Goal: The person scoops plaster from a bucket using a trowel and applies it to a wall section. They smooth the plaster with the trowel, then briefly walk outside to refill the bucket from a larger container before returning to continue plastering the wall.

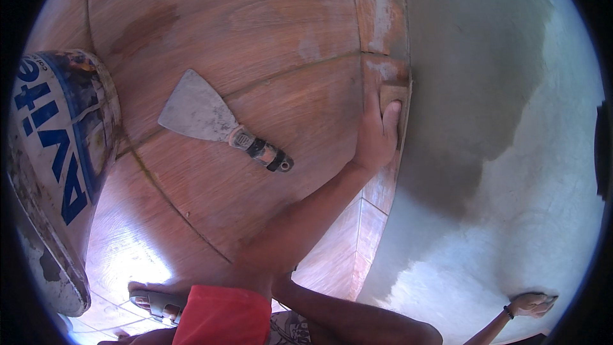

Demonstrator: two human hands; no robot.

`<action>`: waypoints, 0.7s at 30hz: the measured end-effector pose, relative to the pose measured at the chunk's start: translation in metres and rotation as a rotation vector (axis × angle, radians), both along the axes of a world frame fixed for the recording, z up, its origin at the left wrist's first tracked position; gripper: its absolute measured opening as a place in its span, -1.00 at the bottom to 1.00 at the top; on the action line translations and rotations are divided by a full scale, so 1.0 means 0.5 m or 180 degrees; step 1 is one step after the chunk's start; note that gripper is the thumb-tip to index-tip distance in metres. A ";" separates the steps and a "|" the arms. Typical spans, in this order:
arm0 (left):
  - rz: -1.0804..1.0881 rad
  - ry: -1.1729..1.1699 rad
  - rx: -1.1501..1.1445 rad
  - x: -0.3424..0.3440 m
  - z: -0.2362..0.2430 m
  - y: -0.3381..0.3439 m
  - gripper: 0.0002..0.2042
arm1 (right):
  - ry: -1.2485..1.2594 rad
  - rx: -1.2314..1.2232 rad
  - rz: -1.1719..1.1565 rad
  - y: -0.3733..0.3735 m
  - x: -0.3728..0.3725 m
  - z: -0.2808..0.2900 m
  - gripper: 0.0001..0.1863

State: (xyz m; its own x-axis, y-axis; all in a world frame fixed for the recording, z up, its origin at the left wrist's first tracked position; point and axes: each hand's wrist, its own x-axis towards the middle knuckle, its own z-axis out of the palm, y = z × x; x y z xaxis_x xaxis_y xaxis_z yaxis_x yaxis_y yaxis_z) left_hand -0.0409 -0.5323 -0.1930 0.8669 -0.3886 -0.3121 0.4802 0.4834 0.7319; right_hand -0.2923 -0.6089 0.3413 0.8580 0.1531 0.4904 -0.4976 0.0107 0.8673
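My left hand [375, 137] grips a tan rectangular block [391, 89], like a sponge or sanding pad, against the narrow tiled skirting where floor meets wall. At the lower right, my right hand [531, 304], with a dark wristband, is against the grey wall with fingers curled round something pale that I cannot make out. Left of my left forearm, a putty knife [223, 128] with a worn grey blade and dark-banded handle lies on the wood-look floor tiles.
A stained white and blue bucket [89, 134] stands at the far left. The plastered wall [485, 89] on the right has a large darker patch. My sandalled foot [156, 303] and bent leg [377, 319] are along the lower edge.
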 end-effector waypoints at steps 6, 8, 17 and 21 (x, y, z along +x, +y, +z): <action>-0.0325 0.0104 -0.0074 -0.044 -0.005 0.007 -0.57 | 0.0004 0.0000 0.0020 0.006 0.012 -0.014 -0.43; -0.0267 0.0066 0.0005 -0.061 -0.007 0.007 -0.57 | -0.0008 0.0010 0.0033 0.003 0.012 -0.014 -0.43; -0.0614 0.0350 0.0051 -0.225 -0.005 0.059 -0.64 | 0.0010 -0.0019 -0.0026 0.008 0.009 -0.014 -0.43; -0.0643 0.0657 0.0001 -0.232 -0.044 0.073 -0.68 | 0.0065 0.0062 -0.0016 0.003 0.009 -0.008 -0.42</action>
State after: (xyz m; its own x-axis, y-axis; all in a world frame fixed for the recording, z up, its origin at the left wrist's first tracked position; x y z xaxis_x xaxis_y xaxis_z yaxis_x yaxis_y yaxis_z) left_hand -0.1571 -0.4959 -0.2149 0.6900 -0.5469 -0.4741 0.7057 0.3626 0.6087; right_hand -0.2880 -0.6072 0.3373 0.8685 0.1395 0.4756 -0.4798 -0.0038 0.8774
